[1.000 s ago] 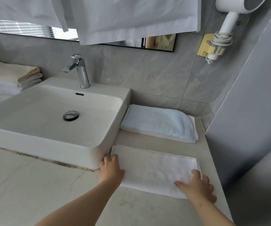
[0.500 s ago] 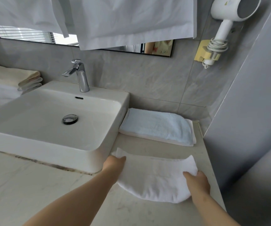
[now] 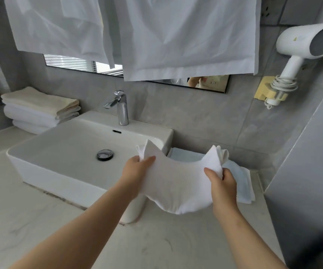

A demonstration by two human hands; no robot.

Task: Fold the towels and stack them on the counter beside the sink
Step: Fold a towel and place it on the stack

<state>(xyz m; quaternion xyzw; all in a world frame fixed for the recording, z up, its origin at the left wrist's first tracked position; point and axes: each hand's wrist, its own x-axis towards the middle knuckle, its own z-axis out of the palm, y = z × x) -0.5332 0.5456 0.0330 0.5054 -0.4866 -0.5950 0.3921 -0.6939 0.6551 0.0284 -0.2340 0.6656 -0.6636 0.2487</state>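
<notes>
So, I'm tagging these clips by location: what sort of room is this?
Most likely a bathroom, perhaps a hotel's: a white basin with a chrome tap under a mirror, a wall-mounted hair dryer, and a stack of folded towels on the counter.

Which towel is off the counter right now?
The white towel, pinched at both ends by the left hand and right hand, sagging in the air. The blue towel lies folded right of the sink; the stack sits left of it.
</notes>
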